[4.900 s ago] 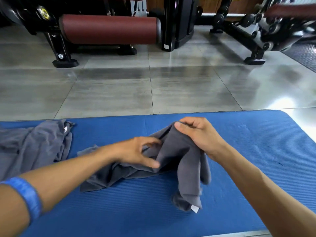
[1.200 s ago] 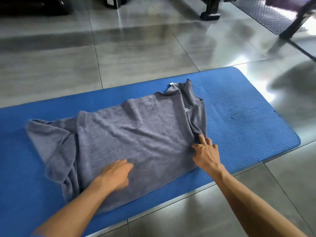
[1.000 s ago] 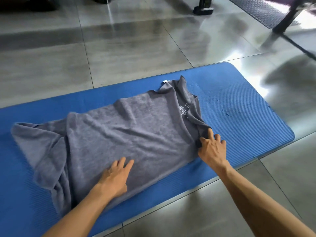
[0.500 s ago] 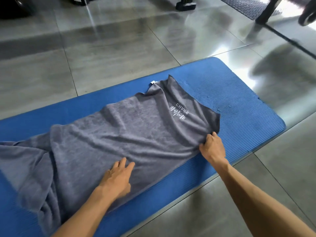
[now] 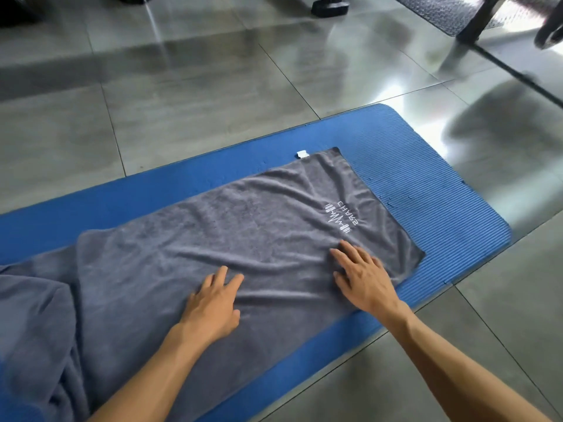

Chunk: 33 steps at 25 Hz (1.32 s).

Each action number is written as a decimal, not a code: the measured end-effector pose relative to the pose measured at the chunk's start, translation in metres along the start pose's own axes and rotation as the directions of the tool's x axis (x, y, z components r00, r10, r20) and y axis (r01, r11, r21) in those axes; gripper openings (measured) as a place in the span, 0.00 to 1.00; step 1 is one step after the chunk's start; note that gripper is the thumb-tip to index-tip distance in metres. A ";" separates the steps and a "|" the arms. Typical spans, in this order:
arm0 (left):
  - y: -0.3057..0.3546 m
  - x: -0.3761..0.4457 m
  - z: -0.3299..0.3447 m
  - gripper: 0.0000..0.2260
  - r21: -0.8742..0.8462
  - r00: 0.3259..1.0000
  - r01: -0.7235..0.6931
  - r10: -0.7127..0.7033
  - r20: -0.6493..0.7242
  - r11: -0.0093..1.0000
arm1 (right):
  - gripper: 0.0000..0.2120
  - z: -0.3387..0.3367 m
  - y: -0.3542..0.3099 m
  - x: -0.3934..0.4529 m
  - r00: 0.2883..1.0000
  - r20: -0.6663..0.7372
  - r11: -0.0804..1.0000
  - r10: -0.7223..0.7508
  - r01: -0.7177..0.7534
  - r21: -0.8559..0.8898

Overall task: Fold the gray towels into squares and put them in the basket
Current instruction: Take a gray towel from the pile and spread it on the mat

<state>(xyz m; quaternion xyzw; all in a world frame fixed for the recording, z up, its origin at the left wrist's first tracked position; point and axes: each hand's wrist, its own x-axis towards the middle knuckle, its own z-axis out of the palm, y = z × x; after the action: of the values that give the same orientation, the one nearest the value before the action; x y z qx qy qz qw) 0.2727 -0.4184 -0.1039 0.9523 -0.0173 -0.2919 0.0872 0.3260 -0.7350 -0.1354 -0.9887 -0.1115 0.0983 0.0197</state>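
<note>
Now the blue mat point(image 5: 426, 178) is carrying the gray towel point(image 5: 228, 233), which is lying spread flat along it, its left end bunching over a second towel point(image 5: 30, 330). I am pressing my left hand point(image 5: 213, 303) and right hand point(image 5: 362, 275) on it near the mat's near edge, fingers straight, gripping nothing. It is looking soft, limp and light; I'd be pinching corners to fold.

Gray towel point(image 5: 243, 239) lies spread open and unfolded on a blue mat point(image 5: 426, 184), long axis running left to right. Surface shows shallow wrinkles. White embroidered logo near the right end; small white tag at the far right corner. Left end bunched and rumpled.
</note>
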 end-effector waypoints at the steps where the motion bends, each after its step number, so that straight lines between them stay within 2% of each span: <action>1: -0.001 0.002 0.002 0.34 -0.011 0.999 0.018 -0.018 0.035 1.000 | 0.30 0.003 0.007 0.003 0.986 0.071 0.988 0.148 -0.150 0.024; 2: -0.001 0.003 0.006 0.37 -0.005 0.998 0.028 -0.027 0.065 1.000 | 0.29 0.003 0.013 0.009 0.933 0.106 0.933 0.345 -0.353 0.070; 3: 0.001 0.004 0.010 0.40 0.013 0.996 0.031 -0.032 0.086 0.999 | 0.29 0.000 0.014 0.015 0.867 0.127 0.865 0.481 -0.494 0.092; 4: 0.004 0.004 0.014 0.42 0.033 0.994 0.035 -0.038 0.101 0.999 | 0.28 -0.002 0.008 0.022 0.865 0.065 0.861 0.498 -0.502 0.082; 5: 0.008 0.003 0.015 0.43 0.042 0.993 0.040 -0.045 0.111 0.998 | 0.28 -0.002 -0.001 0.028 0.913 -0.055 0.913 0.404 -0.400 0.080; 6: 0.013 0.005 0.016 0.43 0.042 0.992 0.040 -0.045 0.117 0.998 | 0.28 0.001 -0.010 0.030 0.968 -0.104 0.972 0.228 -0.219 0.091; 7: 0.015 0.005 0.015 0.43 0.038 0.992 0.035 -0.039 0.122 0.999 | 0.27 0.010 -0.017 0.025 0.994 -0.105 0.997 0.019 -0.011 0.072; 8: 0.015 0.006 0.015 0.44 0.032 0.991 0.027 -0.030 0.128 0.999 | 0.26 0.018 -0.017 0.014 0.988 -0.068 0.990 -0.137 0.140 0.032; 9: 0.013 0.007 0.015 0.44 0.022 0.990 0.019 -0.022 0.138 1.000 | 0.26 0.026 -0.003 0.002 0.986 -0.032 0.986 -0.166 0.166 0.005; 10: 0.012 0.007 0.016 0.44 0.013 0.990 0.015 -0.017 0.143 1.000 | 0.28 0.028 0.016 -0.011 0.999 0.002 0.999 -0.038 0.038 0.025; 11: 0.010 0.008 0.017 0.44 0.011 0.989 0.016 -0.018 0.144 1.000 | 0.30 0.030 0.037 -0.021 0.979 0.023 0.978 0.201 -0.202 0.047; 12: 0.010 0.009 0.016 0.44 0.016 0.989 0.019 -0.021 0.147 1.000 | 0.31 0.027 0.056 -0.024 0.896 0.055 0.893 0.440 -0.443 0.076; 13: 0.011 0.008 0.015 0.45 0.033 0.988 0.021 -0.026 0.155 0.999 | 0.32 0.023 0.066 -0.023 0.808 0.098 0.804 0.581 -0.588 0.090; 14: 0.015 0.008 0.014 0.45 0.056 0.986 0.017 -0.026 0.166 0.998 | 0.32 0.021 0.065 -0.020 0.776 0.086 0.774 0.625 -0.630 0.062; 15: 0.019 0.007 0.012 0.45 0.081 0.985 0.010 -0.023 0.169 0.997 | 0.31 0.019 0.051 -0.015 0.812 0.017 0.811 0.584 -0.584 0.043; 16: 0.022 0.007 0.013 0.44 0.106 0.986 -0.005 -0.013 0.163 0.994 | 0.30 0.018 0.029 -0.009 0.889 -0.072 0.891 0.453 -0.449 0.067; 18: 0.019 0.013 0.013 0.37 0.106 0.993 -0.046 0.034 0.111 0.993 | 0.28 0.023 -0.018 -0.005 0.992 -0.111 0.994 0.059 -0.048 0.100; 19: 0.014 0.017 0.011 0.32 0.067 0.995 -0.079 0.075 0.063 0.995 | 0.27 0.032 -0.033 -0.007 0.984 -0.092 0.986 -0.151 0.156 0.057; 20: 0.009 0.023 0.006 0.26 0.021 0.994 -0.112 0.112 0.004 0.994 | 0.27 0.037 -0.038 -0.009 0.967 -0.053 0.969 -0.247 0.248 0.009; 21: 0.006 0.027 0.000 0.23 -0.020 0.990 -0.131 0.130 -0.060 0.991 | 0.27 0.040 -0.036 -0.008 0.980 -0.038 0.980 -0.197 0.196 -0.016; 22: 0.003 0.032 -0.005 0.22 -0.051 0.987 -0.128 0.122 -0.105 0.991 | 0.28 0.042 -0.031 -0.006 0.999 -0.049 1.000 -0.011 0.011 -0.001; 23: 0.000 0.038 -0.010 0.24 -0.061 0.988 -0.105 0.097 -0.117 0.993 | 0.30 0.041 -0.027 -0.002 0.973 -0.071 0.976 0.219 -0.218 0.022; 24: 0.001 0.044 -0.012 0.30 -0.043 0.995 -0.063 0.060 -0.085 0.997 | 0.32 0.041 -0.026 0.001 0.927 -0.089 0.931 0.364 -0.364 0.019; 25: 0.004 0.049 -0.016 0.38 -0.003 1.000 -0.021 0.020 -0.021 1.000 | 0.33 0.040 -0.030 0.005 0.925 -0.132 0.934 0.356 -0.357 0.020; 27: 0.017 0.058 -0.019 0.49 0.082 0.994 0.023 -0.031 0.105 0.996 | 0.30 0.036 -0.050 0.019 0.982 -0.179 0.999 0.051 -0.049 0.014; 28: 0.024 0.063 -0.020 0.52 0.111 0.989 0.028 -0.043 0.141 0.993 | 0.29 0.038 -0.057 0.028 0.977 -0.186 0.995 -0.101 0.103 0.003; 29: 0.029 0.068 -0.020 0.54 0.131 0.985 0.024 -0.046 0.166 0.991 | 0.28 0.038 -0.059 0.040 0.968 -0.178 0.984 -0.176 0.180 0.005; 31: 0.036 0.077 -0.027 0.58 0.151 0.978 0.019 -0.050 0.204 0.988 | 0.28 0.030 -0.052 0.071 0.981 -0.129 0.989 -0.143 0.146 0.013; 33: 0.037 0.085 -0.035 0.59 0.129 0.973 0.001 -0.031 0.230 0.992 | 0.31 0.024 -0.028 0.109 0.996 -0.084 1.000 0.003 -0.001 0.024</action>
<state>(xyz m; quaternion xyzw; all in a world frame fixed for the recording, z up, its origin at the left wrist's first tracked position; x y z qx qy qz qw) 0.3637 -0.4569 -0.1163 0.9156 -0.0384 -0.3996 0.0212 0.4198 -0.6830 -0.1781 -0.9918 -0.1084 0.0578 0.0360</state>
